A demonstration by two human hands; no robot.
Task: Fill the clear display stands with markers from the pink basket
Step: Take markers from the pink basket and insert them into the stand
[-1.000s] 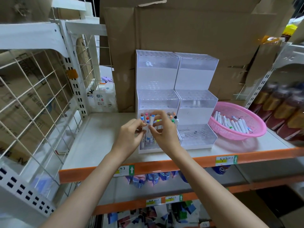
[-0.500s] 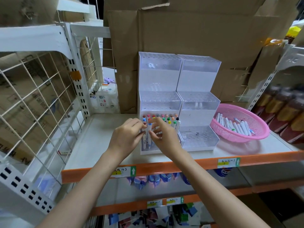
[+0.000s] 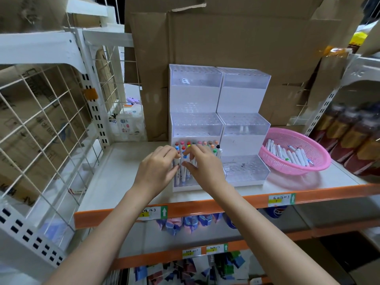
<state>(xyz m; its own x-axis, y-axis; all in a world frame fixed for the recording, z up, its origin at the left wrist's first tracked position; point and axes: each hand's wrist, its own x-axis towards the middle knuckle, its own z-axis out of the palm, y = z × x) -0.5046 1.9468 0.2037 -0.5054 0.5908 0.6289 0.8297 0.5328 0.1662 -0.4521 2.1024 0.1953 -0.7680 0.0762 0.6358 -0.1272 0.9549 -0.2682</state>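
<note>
view: head-worn | facing: forward, downward | range: close to shelf [image 3: 123,171] | wide-angle

body: person showing two bare arms only | left hand [image 3: 158,168]: bare, left forearm [image 3: 115,219] showing uncovered to frame edge | right hand [image 3: 205,168]: bare, right forearm [image 3: 248,219] showing uncovered likewise | fingers [image 3: 196,150]: looking slim, nail detail blurring out

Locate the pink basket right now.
Head view, right side: the pink basket sits on the white shelf, just right of the right-hand clear display stand, with markers lying inside.
</note>
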